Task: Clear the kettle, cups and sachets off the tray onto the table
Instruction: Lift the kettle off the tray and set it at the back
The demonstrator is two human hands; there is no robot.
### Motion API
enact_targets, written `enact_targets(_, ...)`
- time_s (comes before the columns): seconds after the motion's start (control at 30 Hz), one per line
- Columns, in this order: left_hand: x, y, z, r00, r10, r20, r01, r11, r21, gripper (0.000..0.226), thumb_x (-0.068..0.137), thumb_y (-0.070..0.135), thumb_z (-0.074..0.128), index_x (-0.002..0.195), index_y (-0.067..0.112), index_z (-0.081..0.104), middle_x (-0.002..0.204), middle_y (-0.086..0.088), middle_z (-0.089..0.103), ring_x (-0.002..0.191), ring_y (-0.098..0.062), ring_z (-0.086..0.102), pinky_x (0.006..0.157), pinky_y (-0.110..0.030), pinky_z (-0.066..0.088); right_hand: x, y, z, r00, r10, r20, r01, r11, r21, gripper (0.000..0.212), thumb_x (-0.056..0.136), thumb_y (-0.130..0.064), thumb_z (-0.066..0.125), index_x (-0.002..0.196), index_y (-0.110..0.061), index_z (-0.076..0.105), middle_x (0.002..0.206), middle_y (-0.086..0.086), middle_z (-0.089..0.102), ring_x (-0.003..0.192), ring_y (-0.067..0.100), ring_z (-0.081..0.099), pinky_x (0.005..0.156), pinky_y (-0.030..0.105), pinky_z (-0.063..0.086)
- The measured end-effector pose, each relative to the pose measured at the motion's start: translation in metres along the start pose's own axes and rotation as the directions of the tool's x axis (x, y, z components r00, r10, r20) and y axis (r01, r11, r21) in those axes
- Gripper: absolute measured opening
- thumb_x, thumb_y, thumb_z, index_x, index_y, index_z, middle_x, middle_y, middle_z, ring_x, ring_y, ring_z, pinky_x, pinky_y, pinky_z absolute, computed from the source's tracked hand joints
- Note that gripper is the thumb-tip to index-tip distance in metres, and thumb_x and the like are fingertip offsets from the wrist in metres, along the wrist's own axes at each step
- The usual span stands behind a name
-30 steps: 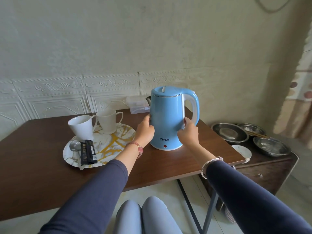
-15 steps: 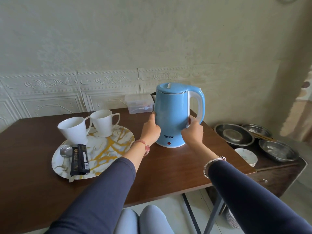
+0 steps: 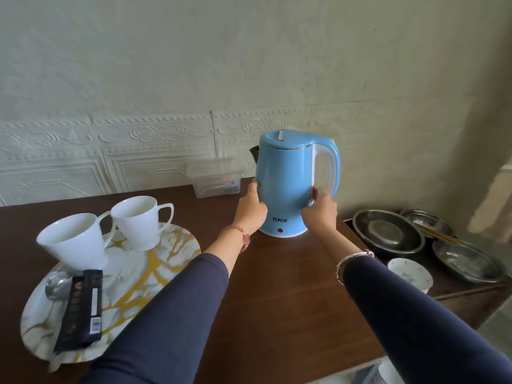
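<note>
The blue kettle stands upright on the table near its back right corner, off the tray, with the left hand and right hand pressed against its sides. Let go carelessly and it could tip or slide toward the right edge. Both cups on the tray look empty; sachets and a spoon lie near its front rim. A clear box by the wall holds something unclear
</note>
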State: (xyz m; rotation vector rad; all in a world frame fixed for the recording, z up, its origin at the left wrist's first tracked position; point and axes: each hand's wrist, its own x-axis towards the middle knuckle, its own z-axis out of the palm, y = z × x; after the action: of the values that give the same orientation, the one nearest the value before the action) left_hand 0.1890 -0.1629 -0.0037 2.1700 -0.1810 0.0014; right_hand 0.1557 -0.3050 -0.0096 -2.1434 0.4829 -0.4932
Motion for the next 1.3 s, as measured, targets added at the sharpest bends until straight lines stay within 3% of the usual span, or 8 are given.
enact_targets(0.17, 0.034, 0.001, 0.008, 1.0, -0.011, 0.001, 0.011, 1.0, -0.002, 0.066, 0.09, -0.001, 0.031, 0.15, 0.023, 0.018, 0.133, -0.017, 0.053, 0.111, -0.035, 0.058, 0.088, -0.04, 0.049, 0.032, 0.0, 0.009, 1.0, 0.009, 0.015, -0.008, 1.0, -0.023, 0.052, 0.084, 0.008, 0.047, 0.133, -0.01, 0.045, 0.115, 0.02, 0.061, 0.104, 0.038, 0.059, 0.08, 0.037, 0.047)
enact_targets(0.27, 0.047, 0.002, 0.011, 1.0, -0.007, 0.002, 0.007, 1.0, -0.003, 0.067, 0.09, -0.001, 0.031, 0.151, 0.021, 0.017, 0.134, -0.018, 0.053, 0.112, -0.034, 0.058, 0.09, -0.039, 0.048, 0.045, -0.001, 0.013, 1.0, 0.002, 0.02, -0.002, 0.999, -0.035, 0.052, 0.084, 0.009, 0.048, 0.132, -0.009, 0.045, 0.114, 0.019, 0.062, 0.103, 0.037, 0.059, 0.075, 0.034, 0.045)
enact_targets(0.5, 0.073, -0.002, 0.015, 1.0, 0.004, 0.01, -0.004, 1.0, -0.028, 0.066, 0.09, -0.002, 0.031, 0.15, 0.021, 0.017, 0.135, -0.017, 0.051, 0.111, -0.033, 0.058, 0.084, -0.035, 0.047, 0.066, 0.001, 0.025, 1.0, -0.001, 0.007, 0.001, 1.0, -0.016, 0.055, 0.086, 0.011, 0.049, 0.135, -0.011, 0.041, 0.116, 0.017, 0.061, 0.105, 0.036, 0.061, 0.08, 0.037, 0.051)
enact_targets(0.7, 0.065, -0.003, 0.008, 0.995, -0.011, 0.099, 0.013, 1.0, -0.023, 0.069, 0.091, -0.003, 0.032, 0.152, 0.02, 0.011, 0.154, -0.009, 0.034, 0.136, -0.029, 0.04, 0.105, -0.035, 0.038, 0.065, 0.002, 0.023, 0.998, 0.008, 0.059, -0.01, 0.999, 0.036, 0.065, 0.086, 0.013, 0.044, 0.144, -0.016, 0.036, 0.135, 0.013, 0.056, 0.12, 0.034, 0.055, 0.09, 0.036, 0.048)
enact_targets(0.87, 0.035, -0.013, -0.009, 0.999, -0.033, 0.04, 0.036, 0.998, -0.058, 0.064, 0.093, -0.001, 0.038, 0.151, 0.014, 0.016, 0.156, -0.009, 0.03, 0.14, -0.026, 0.035, 0.109, -0.037, 0.039, 0.04, -0.002, 0.023, 0.997, 0.069, 0.037, -0.073, 0.99, 0.125, 0.06, 0.086, 0.009, 0.047, 0.142, -0.01, 0.04, 0.136, 0.013, 0.057, 0.122, 0.029, 0.056, 0.092, 0.033, 0.047)
enact_targets(1.03, -0.002, -0.018, -0.044, 1.0, -0.017, -0.009, 0.017, 1.0, -0.017, 0.055, 0.093, 0.003, 0.04, 0.146, 0.014, 0.03, 0.149, -0.008, 0.041, 0.124, -0.029, 0.052, 0.094, -0.039, 0.049, 0.003, -0.022, 0.024, 0.996, 0.074, 0.056, -0.084, 0.977, 0.195, 0.053, 0.087, 0.007, 0.046, 0.137, -0.01, 0.046, 0.134, 0.006, 0.056, 0.12, 0.023, 0.057, 0.082, 0.02, 0.05)
enact_targets(1.17, -0.038, -0.026, -0.077, 0.998, -0.026, -0.053, 0.027, 1.0, 0.012, 0.051, 0.092, 0.005, 0.041, 0.143, 0.013, 0.035, 0.144, -0.008, 0.046, 0.118, -0.031, 0.056, 0.084, -0.033, 0.048, -0.033, -0.047, 0.037, 0.994, 0.02, 0.103, -0.038, 0.983, 0.177, 0.048, 0.087, 0.003, 0.047, 0.134, -0.009, 0.051, 0.134, 0.009, 0.058, 0.124, 0.026, 0.054, 0.096, 0.032, 0.046)
enact_targets(1.3, -0.073, -0.041, -0.108, 0.992, -0.059, -0.113, 0.062, 0.998, 0.018, 0.049, 0.091, 0.007, 0.043, 0.14, 0.013, 0.04, 0.141, -0.007, 0.051, 0.119, -0.028, 0.055, 0.09, -0.033, 0.048, -0.072, -0.067, 0.055, 0.989, -0.04, 0.146, 0.015, 0.986, 0.165, 0.044, 0.088, 0.001, 0.047, 0.13, -0.008, 0.055, 0.128, 0.008, 0.063, 0.124, 0.027, 0.053, 0.098, 0.031, 0.044)
